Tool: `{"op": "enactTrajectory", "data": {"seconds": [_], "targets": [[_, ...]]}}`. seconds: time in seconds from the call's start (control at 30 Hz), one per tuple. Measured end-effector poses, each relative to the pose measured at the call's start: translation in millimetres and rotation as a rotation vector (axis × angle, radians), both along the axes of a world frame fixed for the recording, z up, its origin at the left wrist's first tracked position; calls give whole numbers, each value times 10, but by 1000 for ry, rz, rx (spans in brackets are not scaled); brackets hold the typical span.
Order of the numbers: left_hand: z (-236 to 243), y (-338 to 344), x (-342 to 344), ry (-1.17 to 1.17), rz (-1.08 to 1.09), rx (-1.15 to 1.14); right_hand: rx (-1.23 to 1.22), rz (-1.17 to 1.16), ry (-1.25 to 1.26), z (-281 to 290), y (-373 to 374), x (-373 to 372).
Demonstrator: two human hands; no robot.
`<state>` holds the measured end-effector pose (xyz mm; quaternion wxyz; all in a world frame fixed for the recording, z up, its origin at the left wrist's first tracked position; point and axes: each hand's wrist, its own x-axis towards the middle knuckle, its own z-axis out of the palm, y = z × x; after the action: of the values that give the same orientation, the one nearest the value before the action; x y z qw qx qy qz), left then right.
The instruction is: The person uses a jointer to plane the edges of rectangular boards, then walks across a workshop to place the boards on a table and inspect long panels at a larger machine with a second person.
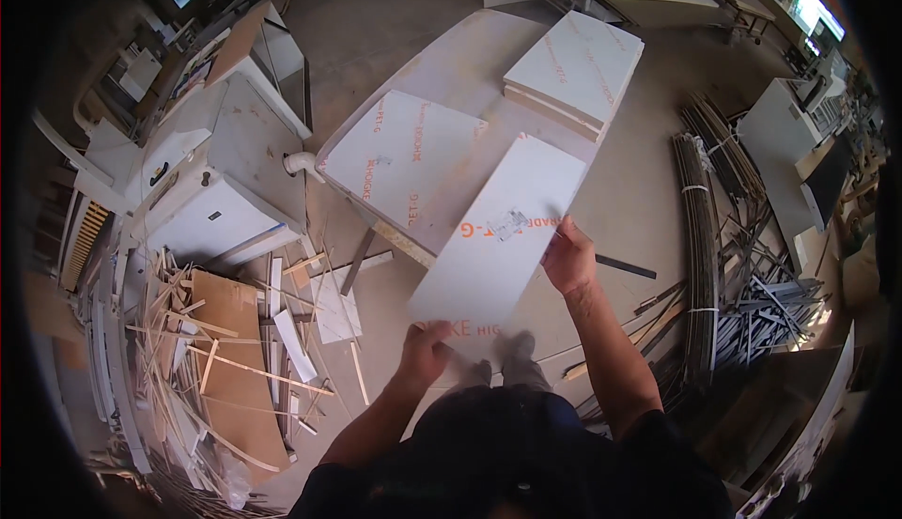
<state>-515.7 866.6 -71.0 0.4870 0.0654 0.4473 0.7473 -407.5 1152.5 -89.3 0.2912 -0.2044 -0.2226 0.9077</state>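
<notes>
A long white panel (550, 176) with orange printing slants toward me, its far end over the work table (451, 59). Its near left corner is in my left hand (425, 355), which is closed and a little blurred. My right hand (569, 254) grips the panel's right long edge around the middle. A clear crumpled patch, perhaps tape or film, lies on the panel's face. To the left, another white panel (399, 157) lies flat on the table. A stack of white boards (573, 63) sits at the table's far right.
Wood offcuts and a brown board (235, 359) litter the floor at left, beside a large white machine (225, 153). Bundled dark strips (693, 247) stand at right, near scattered grey strips (775, 308). A dark bar (627, 266) juts out beyond my right hand.
</notes>
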Motion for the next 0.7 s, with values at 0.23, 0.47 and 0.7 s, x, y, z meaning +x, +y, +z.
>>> {"op": "enactTrajectory", "data": {"seconds": [0.23,0.47,0.7], "targets": [[-273,451,-1186,-1,199,125,161,151,-762,-1147,343,-474],[-829,901,-2303,-163,21,62,399,53,-1376,-2134,637,-1072],[-1500,1319,-2904,-403,-219,-243,275,-26,-1544,-2025,596,-1259]]}}
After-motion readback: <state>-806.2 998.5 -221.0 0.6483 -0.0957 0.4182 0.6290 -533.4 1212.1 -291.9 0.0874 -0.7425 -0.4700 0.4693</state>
